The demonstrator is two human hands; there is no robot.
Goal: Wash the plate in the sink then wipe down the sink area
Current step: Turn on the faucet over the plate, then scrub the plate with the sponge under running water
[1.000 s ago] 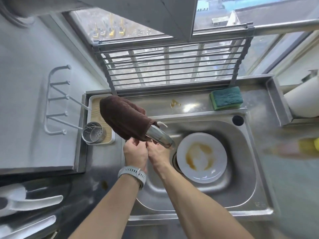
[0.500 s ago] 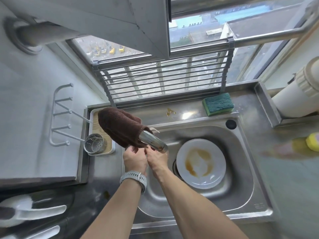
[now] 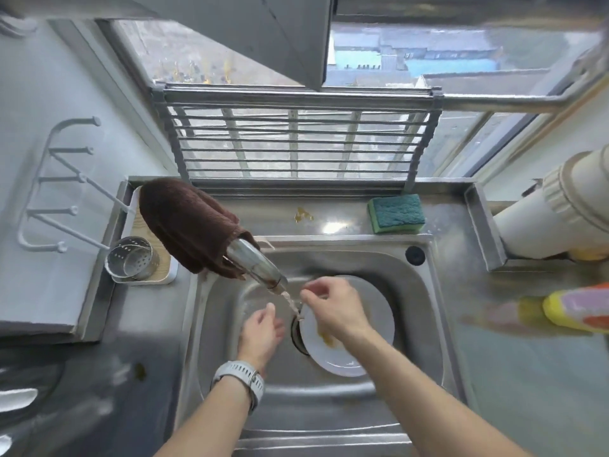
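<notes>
Two hands: both are now working inside the sink (image 3: 425,311), having left the faucet (image 3: 255,263) base.
Water: is now running from the faucet, so rinsing is likely beginning.
Left hand (image 3: 262,331): is hanging released, holding nothing, beside the stream.
Right hand (image 3: 333,308): is hovering over the plate (image 3: 379,311), fingers loosely curled, grasping nothing.
Plate: is lying stained in the sink, partly beneath the right hand.

utensil cup (image 3: 131,258): perforated metal, on tray, centre-left
hook rack (image 3: 54,189): white, upper-left wall
yellow bottle (image 3: 576,306): right edge, blurred, poss. detergent
window grille (image 3: 296,143): top centre
</notes>
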